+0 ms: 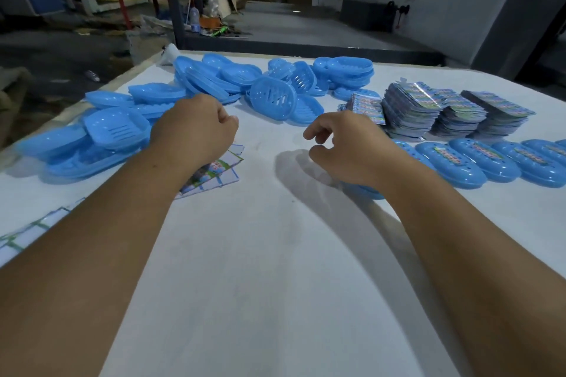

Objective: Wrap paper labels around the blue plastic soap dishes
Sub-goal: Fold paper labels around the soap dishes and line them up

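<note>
Several loose blue plastic soap dishes (272, 97) lie heaped across the far side of the white table (260, 269), with more stacked at the left (118, 128). My left hand (196, 128) hovers with its fingers curled over a few flat paper labels (220, 171); nothing shows in its grip. My right hand (346, 148) hangs with loosely curled fingers above the table and holds nothing. Part of a blue dish (366, 191) peeks out from under my right wrist. A row of dishes wrapped with labels (468, 162) lies at the right.
Three tall stacks of colourful printed labels (428, 110) stand at the back right, and a smaller one (366, 107) beside them. More label sheets (33, 229) lie at the left table edge. Beyond the table are a dark floor, a post and clutter.
</note>
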